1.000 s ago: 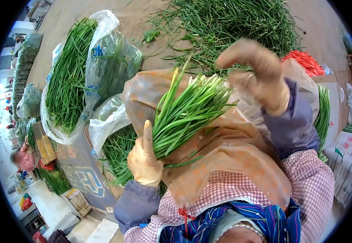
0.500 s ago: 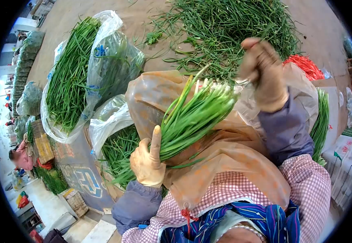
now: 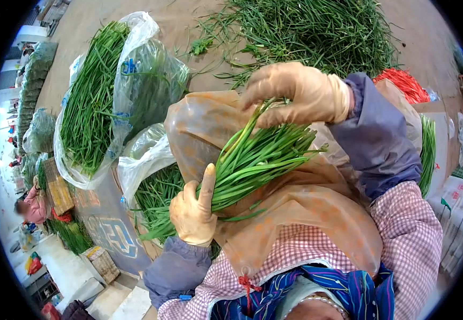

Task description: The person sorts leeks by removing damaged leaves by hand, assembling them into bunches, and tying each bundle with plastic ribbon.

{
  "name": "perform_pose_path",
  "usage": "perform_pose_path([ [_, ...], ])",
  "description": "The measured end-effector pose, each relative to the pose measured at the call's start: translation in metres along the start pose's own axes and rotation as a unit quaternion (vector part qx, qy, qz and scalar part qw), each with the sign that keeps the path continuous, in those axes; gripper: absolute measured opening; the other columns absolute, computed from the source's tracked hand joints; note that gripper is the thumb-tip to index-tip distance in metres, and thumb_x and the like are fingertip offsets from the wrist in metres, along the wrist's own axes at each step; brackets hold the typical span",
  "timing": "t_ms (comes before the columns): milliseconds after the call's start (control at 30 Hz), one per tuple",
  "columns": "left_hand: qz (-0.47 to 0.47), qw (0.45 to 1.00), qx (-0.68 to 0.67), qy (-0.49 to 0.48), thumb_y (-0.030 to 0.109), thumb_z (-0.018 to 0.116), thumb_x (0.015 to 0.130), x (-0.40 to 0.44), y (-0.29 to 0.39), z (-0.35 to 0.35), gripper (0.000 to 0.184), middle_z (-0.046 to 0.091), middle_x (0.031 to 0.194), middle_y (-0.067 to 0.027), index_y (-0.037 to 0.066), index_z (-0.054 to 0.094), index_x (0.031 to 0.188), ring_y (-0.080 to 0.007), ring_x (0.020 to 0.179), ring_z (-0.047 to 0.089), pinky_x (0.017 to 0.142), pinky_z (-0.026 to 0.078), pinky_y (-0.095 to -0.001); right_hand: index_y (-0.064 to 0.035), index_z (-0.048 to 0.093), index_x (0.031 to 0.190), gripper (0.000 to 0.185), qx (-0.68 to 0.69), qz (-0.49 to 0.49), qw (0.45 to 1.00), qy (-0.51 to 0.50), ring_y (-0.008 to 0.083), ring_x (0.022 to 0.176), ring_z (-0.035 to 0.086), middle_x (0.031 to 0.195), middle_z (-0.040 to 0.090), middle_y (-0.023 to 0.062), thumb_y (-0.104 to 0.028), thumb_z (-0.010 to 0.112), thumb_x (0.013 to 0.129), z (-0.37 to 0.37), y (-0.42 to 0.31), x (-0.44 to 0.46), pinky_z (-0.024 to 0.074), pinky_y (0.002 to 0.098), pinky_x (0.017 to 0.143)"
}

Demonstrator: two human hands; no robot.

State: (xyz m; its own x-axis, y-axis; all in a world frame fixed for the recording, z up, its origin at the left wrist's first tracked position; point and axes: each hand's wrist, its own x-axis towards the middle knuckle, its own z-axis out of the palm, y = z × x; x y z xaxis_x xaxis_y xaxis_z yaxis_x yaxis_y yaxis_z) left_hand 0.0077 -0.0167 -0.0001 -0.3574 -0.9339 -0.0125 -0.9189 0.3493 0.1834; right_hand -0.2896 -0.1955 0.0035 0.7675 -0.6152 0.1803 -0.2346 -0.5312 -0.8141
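One bunch of green stalks (image 3: 260, 165) lies over our brown plastic apron (image 3: 311, 213); our left hand (image 3: 193, 216) wraps its near left end, forefinger raised, while our right hand (image 3: 300, 93) arches over yellowish blades (image 3: 243, 135); we cannot tell if it pinches them. We do best holding firmly without crushing, parting blades gently.

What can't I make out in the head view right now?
All in the head view:
Right hand: fingers blurred, so a pinch on the yellowish stalk can't be confirmed.
Bunch of greens: part of its far side hidden by that hand.
Big green pile: cut off by the top edge.
Distant person: too small to read hand details.
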Motion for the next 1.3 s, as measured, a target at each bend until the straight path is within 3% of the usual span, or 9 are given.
perform_pose_path([
  [167, -0.001, 1.0, -0.018, 0.001, -0.002, 0.063, 0.063, 0.004, 0.0, 0.0, 0.097, 0.058, 0.093, -0.0136, 0.021, 0.034, 0.153, -0.0328, 0.072, 0.058, 0.062, 0.048, -0.0447, -0.0075, 0.068, 0.099, 0.016, -0.104, -0.015, 0.993, 0.059, 0.0324, 0.079, 0.063, 0.086, 0.066, 0.0096, -0.015, 0.072, 0.084, 0.02, 0.002, 0.0, 0.0524, 0.0381, 0.07],
  [300, 0.0, 0.998, -0.045, 0.041, -0.002, 0.063, 0.064, 0.004, -0.002, 0.005, 0.097, 0.058, 0.093, -0.0138, 0.018, 0.033, 0.153, -0.0334, 0.072, 0.058, 0.062, 0.047, -0.0452, -0.004, 0.067, 0.1, 0.017, -0.058, -0.063, 0.939, 0.333, 0.025, 0.067, 0.064, 0.076, 0.067, 0.0096, -0.016, 0.071, 0.089, 0.018, 0.019, -0.01, 0.0511, 0.0346, 0.06],
  [400, 0.007, 0.999, -0.028, 0.03, -0.001, 0.063, 0.064, 0.002, -0.002, 0.004, 0.097, 0.058, 0.093, -0.014, 0.018, 0.032, 0.154, -0.0338, 0.073, 0.058, 0.063, 0.047, -0.0453, -0.0028, 0.069, 0.106, 0.025, 0.094, 0.136, 0.885, 0.434, 0.0193, 0.078, 0.067, 0.085, 0.071, 0.0063, -0.018, 0.075, 0.088, -0.03, 0.032, -0.028, 0.0542, 0.0321, 0.068],
  [633, 0.019, 1.0, -0.019, 0.006, 0.0, 0.067, 0.061, 0.005, 0.0, 0.003, 0.098, 0.059, 0.097, -0.0141, 0.019, 0.036, 0.152, -0.0341, 0.076, 0.058, 0.065, 0.048, -0.045, -0.0055, 0.066, 0.118, 0.035, -0.115, -0.038, 0.992, 0.014, 0.0243, 0.1, 0.065, 0.107, 0.069, 0.0108, -0.022, 0.073, 0.088, 0.011, -0.006, 0.003, 0.0509, 0.0355, 0.09],
  [733, 0.029, 0.999, -0.019, 0.02, 0.001, 0.073, 0.062, 0.003, -0.004, 0.006, 0.097, 0.061, 0.098, -0.0135, 0.016, 0.038, 0.151, -0.0339, 0.079, 0.061, 0.067, 0.049, -0.0428, -0.0049, 0.063, 0.124, 0.037, 0.261, 0.1, 0.956, 0.086, 0.0141, 0.102, 0.061, 0.108, 0.067, 0.0045, -0.022, 0.07, 0.092, -0.008, 0.031, 0.018, 0.0488, 0.0315, 0.093],
  [867, 0.041, 0.999, -0.014, 0.019, 0.003, 0.077, 0.063, 0.003, -0.011, 0.004, 0.095, 0.062, 0.097, -0.0135, 0.015, 0.04, 0.15, -0.0334, 0.078, 0.062, 0.065, 0.049, -0.0418, -0.0063, 0.045, 0.144, 0.059, 0.315, 0.274, 0.9, -0.126, 0.0156, 0.109, 0.057, 0.114, 0.064, 0.0061, -0.027, 0.068, 0.094, -0.009, 0.04, 0.013, 0.0471, 0.0315, 0.095],
  [933, 0.041, 0.999, -0.017, 0.021, 0.004, 0.077, 0.064, 0.004, -0.011, 0.005, 0.093, 0.063, 0.096, -0.0135, 0.015, 0.041, 0.149, -0.0331, 0.077, 0.063, 0.064, 0.049, -0.0419, -0.0033, 0.046, 0.142, 0.055, 0.401, 0.196, 0.875, -0.188, 0.0163, 0.094, 0.063, 0.102, 0.068, 0.0095, -0.027, 0.064, 0.096, 0.002, 0.047, 0.013, 0.0514, 0.0308, 0.084],
  [1067, 0.033, 0.999, -0.025, 0.017, 0.004, 0.076, 0.067, 0.007, -0.008, 0.003, 0.089, 0.063, 0.092, -0.0136, 0.015, 0.041, 0.149, -0.033, 0.075, 0.063, 0.064, 0.05, -0.0422, 0.0002, 0.055, 0.133, 0.043, 0.672, 0.182, 0.718, 0.013, 0.0135, 0.071, 0.062, 0.083, 0.066, 0.0069, -0.021, 0.064, 0.096, 0.024, 0.014, 0.01, 0.0512, 0.0268, 0.064],
  [1300, -0.062, 0.975, -0.212, -0.036, -0.002, 0.073, 0.074, 0.015, -0.012, -0.004, 0.082, 0.068, 0.112, -0.0166, 0.011, 0.041, 0.148, -0.0288, 0.097, 0.069, 0.082, 0.054, -0.0343, -0.0001, 0.057, 0.124, 0.032, 0.651, -0.038, 0.74, 0.166, 0.0075, 0.055, 0.057, 0.067, 0.056, -0.0024, -0.015, 0.061, 0.096, -0.029, 0.05, -0.028, 0.0541, 0.025, 0.056],
])
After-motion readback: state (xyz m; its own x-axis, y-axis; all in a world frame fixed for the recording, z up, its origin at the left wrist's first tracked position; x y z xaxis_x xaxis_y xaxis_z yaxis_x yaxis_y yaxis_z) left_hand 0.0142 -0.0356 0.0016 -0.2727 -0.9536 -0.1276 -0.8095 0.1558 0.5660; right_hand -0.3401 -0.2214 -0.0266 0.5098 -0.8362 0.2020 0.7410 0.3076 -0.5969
